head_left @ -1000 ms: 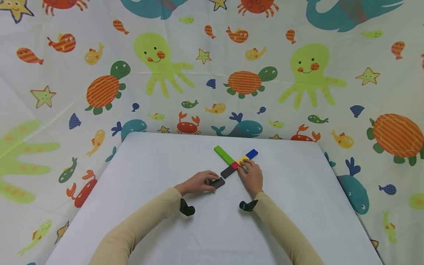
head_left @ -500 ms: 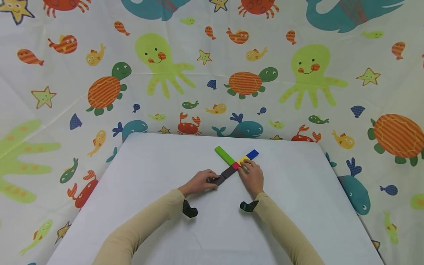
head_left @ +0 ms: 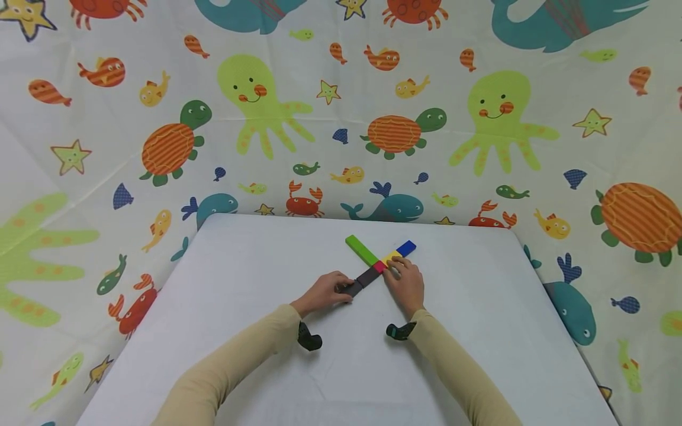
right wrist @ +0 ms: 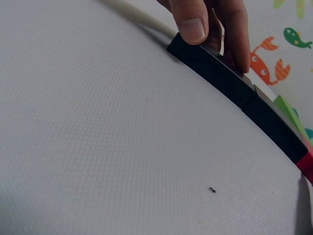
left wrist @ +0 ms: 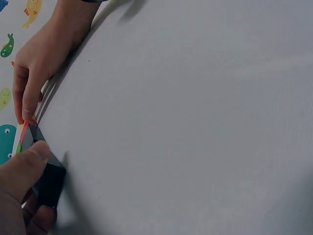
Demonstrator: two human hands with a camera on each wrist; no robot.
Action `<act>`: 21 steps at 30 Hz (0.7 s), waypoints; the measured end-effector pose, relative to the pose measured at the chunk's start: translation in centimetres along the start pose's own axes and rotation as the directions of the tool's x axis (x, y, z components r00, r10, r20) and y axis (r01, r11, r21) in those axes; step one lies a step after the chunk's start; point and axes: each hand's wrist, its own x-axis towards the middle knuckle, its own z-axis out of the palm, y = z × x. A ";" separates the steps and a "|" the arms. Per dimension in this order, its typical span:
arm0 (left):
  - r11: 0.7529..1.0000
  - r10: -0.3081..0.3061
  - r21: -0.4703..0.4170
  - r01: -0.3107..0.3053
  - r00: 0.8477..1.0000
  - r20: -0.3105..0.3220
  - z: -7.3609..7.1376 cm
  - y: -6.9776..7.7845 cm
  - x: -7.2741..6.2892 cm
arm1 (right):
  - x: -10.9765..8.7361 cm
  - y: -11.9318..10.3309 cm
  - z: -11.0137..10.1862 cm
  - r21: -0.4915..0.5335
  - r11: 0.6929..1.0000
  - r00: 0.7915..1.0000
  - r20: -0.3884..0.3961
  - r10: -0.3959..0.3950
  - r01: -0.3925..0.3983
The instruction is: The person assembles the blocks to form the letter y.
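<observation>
My left hand [head_left: 323,291] pinches a black block [head_left: 354,289] between thumb and fingers, low on the white table. Its end meets a second black block [head_left: 367,277], with a thin seam between them in the right wrist view. A small red block [head_left: 379,267] follows, then a yellow block [head_left: 392,257] and a blue block [head_left: 407,248], forming one diagonal line. From the red block a long green block [head_left: 361,251] runs back to the left. My right hand [head_left: 407,287] holds the yellow block by its sides, thumb near the red one, covering part of it.
The white table [head_left: 256,248] spreads around the blocks. Behind it hangs a cloth [head_left: 319,177] printed with sea animals. A dark wrist device [head_left: 310,338] sits below the left cuff and another device [head_left: 399,331] below the right cuff.
My left hand has slid its black block up and to the right, and the gap to the second black block has closed to a seam. The right hand has stayed in place.
</observation>
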 end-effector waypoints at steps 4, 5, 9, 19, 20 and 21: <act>1.000 -0.003 0.002 0.003 1.000 0.009 0.0 0.1 0.1 | 0.0 0.1 0.0 0.000 1.000 1.000 0.002 0.002 -0.002; 1.000 -0.004 0.003 0.004 1.000 0.011 0.0 0.2 0.1 | 0.0 0.1 0.0 0.001 1.000 1.000 0.000 0.001 -0.001; 1.000 -0.008 0.004 0.008 1.000 0.010 0.0 0.3 0.2 | 0.0 -0.2 -0.2 0.013 1.000 1.000 -0.005 -0.004 0.004; 0.999 0.019 0.027 -0.019 1.000 0.000 0.2 -0.2 0.2 | -0.1 -0.2 -0.2 0.007 1.000 1.000 0.006 0.003 -0.003; 0.999 0.019 0.028 -0.019 1.000 0.000 0.2 -0.2 0.2 | -0.1 -0.2 -0.2 0.010 1.000 1.000 0.005 0.002 -0.002; 0.999 0.019 0.030 -0.019 1.000 0.000 0.2 -0.3 0.2 | -0.1 -0.1 -0.2 0.012 1.000 1.000 0.004 0.000 0.000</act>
